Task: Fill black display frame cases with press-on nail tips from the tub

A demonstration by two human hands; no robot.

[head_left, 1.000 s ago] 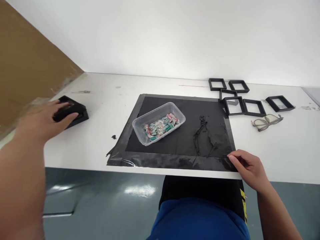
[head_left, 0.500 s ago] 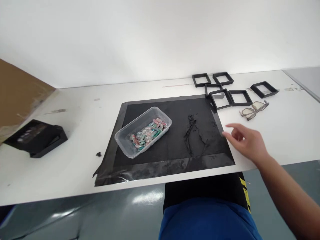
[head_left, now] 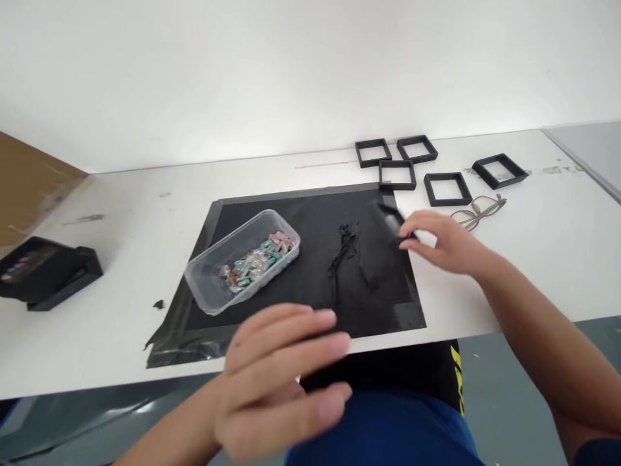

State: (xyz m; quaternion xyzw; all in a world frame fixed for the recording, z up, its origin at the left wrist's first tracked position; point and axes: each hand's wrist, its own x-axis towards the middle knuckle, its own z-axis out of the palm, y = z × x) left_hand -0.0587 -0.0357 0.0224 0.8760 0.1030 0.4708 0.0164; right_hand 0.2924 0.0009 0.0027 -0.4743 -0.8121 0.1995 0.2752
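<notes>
Pinched in my right hand is a small black square frame, blurred by motion and held over the right edge of the black mat. My left hand hovers in front of the mat's near edge, fingers apart, nothing in it. On the mat's left half stands a clear plastic tub with many small wrapped pieces in pink, green and white. A crumpled black strip lies near the mat's middle.
Several more black frames, among them one near the eyeglasses, lie at the back right of the white table. A black boxy object stands at the left, beside a brown cardboard panel.
My right hand has taken the nearest black frame from the group and drawn it over the mat. My left hand has come into view from below. The view has shifted slightly.
</notes>
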